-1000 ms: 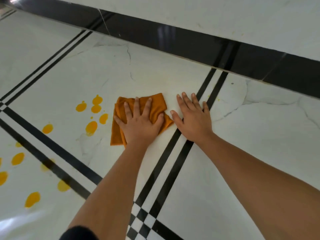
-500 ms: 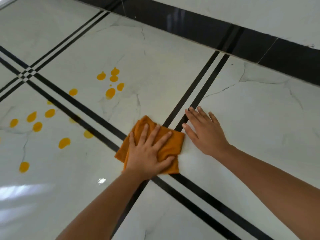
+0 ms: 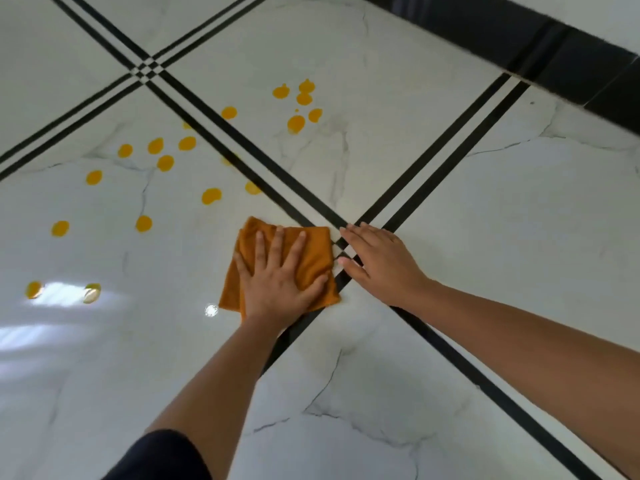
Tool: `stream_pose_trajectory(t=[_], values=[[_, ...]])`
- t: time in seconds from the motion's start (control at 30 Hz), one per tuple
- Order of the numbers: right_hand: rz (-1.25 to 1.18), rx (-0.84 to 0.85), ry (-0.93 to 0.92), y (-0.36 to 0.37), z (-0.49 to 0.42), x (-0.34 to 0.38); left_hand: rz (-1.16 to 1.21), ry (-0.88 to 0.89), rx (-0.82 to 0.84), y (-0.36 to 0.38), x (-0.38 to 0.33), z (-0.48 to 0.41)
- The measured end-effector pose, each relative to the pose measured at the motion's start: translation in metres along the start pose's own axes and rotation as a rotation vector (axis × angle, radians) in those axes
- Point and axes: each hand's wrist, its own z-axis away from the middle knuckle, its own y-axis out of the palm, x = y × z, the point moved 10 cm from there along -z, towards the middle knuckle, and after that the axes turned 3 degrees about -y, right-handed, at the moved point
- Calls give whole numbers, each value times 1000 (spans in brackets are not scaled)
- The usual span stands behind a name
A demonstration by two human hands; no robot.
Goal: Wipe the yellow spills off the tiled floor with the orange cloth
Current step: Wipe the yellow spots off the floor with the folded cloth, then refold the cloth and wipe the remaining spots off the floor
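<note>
A folded orange cloth (image 3: 317, 251) lies flat on the white marble-look tiled floor (image 3: 381, 150), just left of a crossing of black tile lines. My left hand (image 3: 277, 278) presses on it with straight, spread fingers. To its right my right hand (image 3: 377, 261) rests flat on the floor over the crossing, fingers straight, holding nothing. Several yellow spills lie beyond and to the left: a cluster (image 3: 299, 105) on the far tile, another group (image 3: 162, 154) further left, and single drops (image 3: 211, 195) close to the cloth.
Double black lines (image 3: 450, 140) cross the floor diagonally. A black skirting band (image 3: 554, 53) runs along the wall at the top right. Bright light glare (image 3: 59, 296) lies on the floor at the left, over two drops.
Both hands and the cloth have slid back toward me and now sit at the tile-line crossing. The view has shifted, so more spills show to the left.
</note>
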Motion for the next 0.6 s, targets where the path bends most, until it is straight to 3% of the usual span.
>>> stream_pose_trajectory(t=[0.27,0.43,0.6], values=[[-402,58,545,39,11,35,294,-33,168,16,18,95],[-300,236,572,42,23,59,323,-29,220,-9,33,109],[-487,327,511,-22,51,117,573,-297,287,-76,46,140]])
